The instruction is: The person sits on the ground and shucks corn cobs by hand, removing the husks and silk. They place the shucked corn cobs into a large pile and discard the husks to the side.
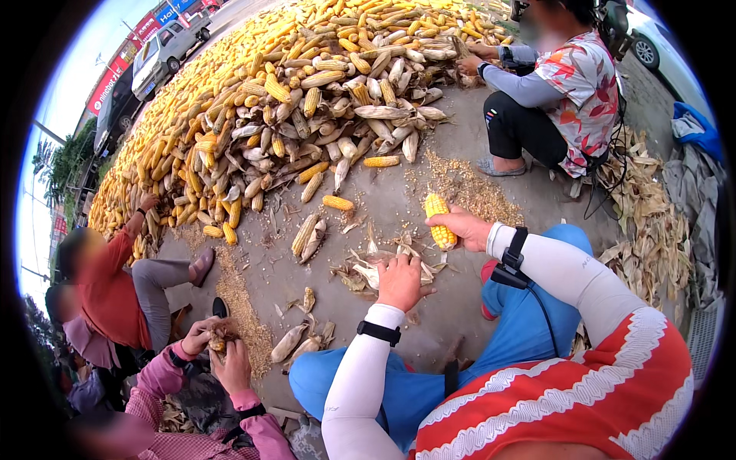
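Observation:
My right hand [468, 228] grips a bare yellow corn cob [438, 208], its fingers wrapped around the lower part. The cob is husked and points up and away from me. Lower and to the left, my left hand [398, 283] is held palm down with fingers and thumb apart. Just past its fingers lies a heap of torn pale husks [368, 273] on the concrete ground [437, 339]; whether the fingertips touch it I cannot tell. Two partly husked ears [309, 236] rest farther to the left.
A large pile of corn [230, 126] fills the far side. A person [575, 92] squats at the right, handling an ear. Other people sit at the left, one with hands [230, 356] on a small cob. Loose kernels [471, 187] and dry husks [644, 230] are strewn about.

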A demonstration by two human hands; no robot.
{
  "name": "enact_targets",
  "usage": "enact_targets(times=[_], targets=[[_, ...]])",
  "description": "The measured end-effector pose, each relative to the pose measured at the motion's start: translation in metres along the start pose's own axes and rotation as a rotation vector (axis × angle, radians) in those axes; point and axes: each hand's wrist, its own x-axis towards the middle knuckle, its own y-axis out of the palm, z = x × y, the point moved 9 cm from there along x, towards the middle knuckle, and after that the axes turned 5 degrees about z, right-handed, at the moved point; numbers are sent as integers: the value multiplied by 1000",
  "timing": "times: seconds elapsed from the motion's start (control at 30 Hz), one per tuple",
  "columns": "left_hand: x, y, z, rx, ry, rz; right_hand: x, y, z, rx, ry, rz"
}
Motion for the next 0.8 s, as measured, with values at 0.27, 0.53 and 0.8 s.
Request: enact_targets(times=[0.27,0.53,0.8], targets=[[-15,-27,5,-55,-8,47,-20,-28,-195,-477,769,378],[-27,-27,25,-121,13,49,35,8,57,3,86,368],[-31,-27,30,-100,5,33,-104,41,295,-25,-882,194]])
